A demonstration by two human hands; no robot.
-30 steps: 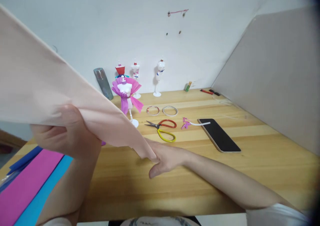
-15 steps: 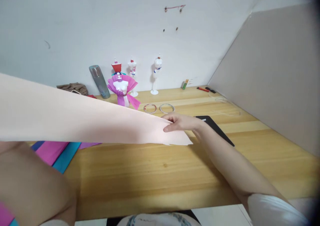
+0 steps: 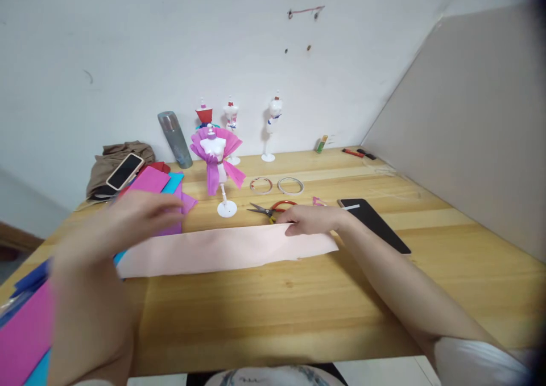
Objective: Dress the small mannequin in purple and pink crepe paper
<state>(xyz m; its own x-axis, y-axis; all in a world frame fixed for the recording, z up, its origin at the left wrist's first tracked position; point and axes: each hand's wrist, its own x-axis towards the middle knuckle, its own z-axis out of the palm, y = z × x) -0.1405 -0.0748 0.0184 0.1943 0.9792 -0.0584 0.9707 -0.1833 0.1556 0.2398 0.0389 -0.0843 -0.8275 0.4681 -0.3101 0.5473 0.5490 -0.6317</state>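
Observation:
A long pale pink strip (image 3: 213,252) lies across the wooden table (image 3: 256,312), its left end over coloured sheets. My right hand (image 3: 309,220) pinches the strip near its right end, thumb on top. Blurred by motion, my left hand (image 3: 128,218) hovers above the strip's left end and the coloured sheets (image 3: 170,221); its fingers point right and what they do is smeared. Just behind my right hand lie scissors (image 3: 273,211) with red handles, partly covered by it. A small white mannequin (image 3: 215,147) in purple and pink stands behind the strip.
Further back are three more mannequins (image 3: 273,119), a grey bottle (image 3: 176,138), two tape rings (image 3: 290,186) and a phone (image 3: 125,171) on brown cloth. A black tablet-like object (image 3: 375,224) lies right of my right hand. Magenta and blue sheets (image 3: 29,323) lie front left.
The pink strip has come down from a raised, slanted position onto the table. My left hand has come into view above its left end. The scissors and phone are now uncovered.

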